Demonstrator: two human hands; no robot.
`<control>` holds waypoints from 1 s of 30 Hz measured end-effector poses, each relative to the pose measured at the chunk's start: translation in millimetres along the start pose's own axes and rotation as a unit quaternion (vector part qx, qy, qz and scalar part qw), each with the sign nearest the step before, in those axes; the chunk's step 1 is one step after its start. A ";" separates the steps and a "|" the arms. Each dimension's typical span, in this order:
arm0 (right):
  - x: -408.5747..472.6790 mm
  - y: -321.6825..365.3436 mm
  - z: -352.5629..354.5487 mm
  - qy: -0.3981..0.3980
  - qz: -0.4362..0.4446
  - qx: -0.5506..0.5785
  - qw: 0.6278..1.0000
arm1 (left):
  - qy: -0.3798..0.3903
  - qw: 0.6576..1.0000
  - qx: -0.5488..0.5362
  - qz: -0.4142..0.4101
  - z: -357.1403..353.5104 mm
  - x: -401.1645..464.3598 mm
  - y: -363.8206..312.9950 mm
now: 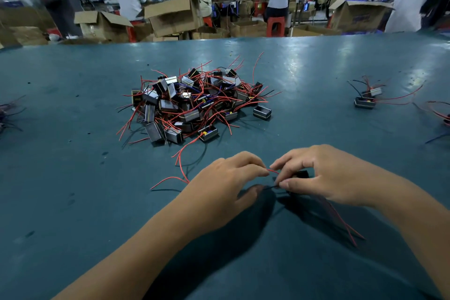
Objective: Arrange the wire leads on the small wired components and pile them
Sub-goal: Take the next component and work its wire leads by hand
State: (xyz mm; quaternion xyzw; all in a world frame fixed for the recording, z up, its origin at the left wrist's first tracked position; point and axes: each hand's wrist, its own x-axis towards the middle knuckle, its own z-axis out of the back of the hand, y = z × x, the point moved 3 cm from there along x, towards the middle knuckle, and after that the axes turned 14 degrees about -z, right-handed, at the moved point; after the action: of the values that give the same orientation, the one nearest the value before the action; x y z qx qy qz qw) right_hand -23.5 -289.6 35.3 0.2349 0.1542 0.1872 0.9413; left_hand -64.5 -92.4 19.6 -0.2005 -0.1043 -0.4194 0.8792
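Between the two hands, near the table's front edge, a small black component point(300, 175) sits tucked under the right hand point(323, 173), whose thumb and fingers pinch it where its leads come out. One red lead point(272, 171) runs leftward from it into the left hand point(226, 178), pinched at the fingertips; its free length trails out left over the table point(73, 129). Other leads stream back right beneath the right wrist. So the lead's long axis lies left to right, and the left hand seems best placed to draw it straight. Beyond lies the heap point(194, 105) of components, with a few finished-looking ones point(366, 98) well off right.
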 end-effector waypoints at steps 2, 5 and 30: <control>1.6 3.4 -2.5 -0.015 0.001 0.018 1.000 | -0.003 1.000 -0.014 -0.004 0.4 0.7 1.0; 2.5 9.3 -6.5 -0.060 -0.001 0.083 0.995 | -0.006 1.000 -0.025 -0.014 0.7 0.8 0.7; 1.5 22.9 -19.5 -0.194 0.068 -0.061 0.977 | -0.044 0.995 -0.029 0.085 16.9 -8.0 28.7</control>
State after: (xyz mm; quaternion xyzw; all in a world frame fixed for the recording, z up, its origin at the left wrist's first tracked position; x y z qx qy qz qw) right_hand -35.9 -262.7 30.0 0.2191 -0.0598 0.2103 0.9509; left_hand -47.5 -63.1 24.4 -0.2524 -0.1132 -0.3370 0.8999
